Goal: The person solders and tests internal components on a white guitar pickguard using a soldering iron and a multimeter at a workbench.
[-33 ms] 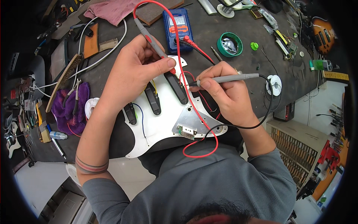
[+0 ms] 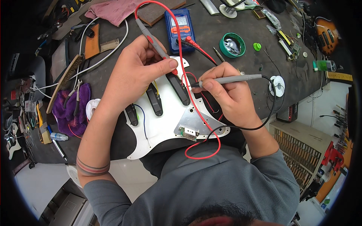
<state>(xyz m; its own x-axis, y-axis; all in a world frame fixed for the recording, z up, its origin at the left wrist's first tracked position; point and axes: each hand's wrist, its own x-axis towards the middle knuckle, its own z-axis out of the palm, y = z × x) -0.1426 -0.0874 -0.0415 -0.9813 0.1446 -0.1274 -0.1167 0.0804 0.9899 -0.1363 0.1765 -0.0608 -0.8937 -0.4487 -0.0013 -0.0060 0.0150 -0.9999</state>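
A white guitar pickguard (image 2: 147, 132) lies upside down on the dark mat, carrying three black pickups (image 2: 177, 90), a metal plate (image 2: 184, 122) and a switch (image 2: 190, 132). My left hand (image 2: 135, 71) grips the red multimeter probe (image 2: 145, 28), pointed down at the top of the right-hand pickup. My right hand (image 2: 230, 98) grips the black probe (image 2: 245, 77) nearly sideways, its tip by that pickup's right side. Their red and black leads loop over the pickguard. A blue multimeter (image 2: 175, 32) lies just beyond it.
Around them are a green round tin (image 2: 232, 44), a white spool (image 2: 277, 84), a purple cloth (image 2: 64, 109), a brush (image 2: 64, 83), pliers (image 2: 77, 96) and a pink cloth (image 2: 105, 11). A sunburst guitar (image 2: 326, 35) sits at the far right, above a drawer cabinet (image 2: 294, 147).
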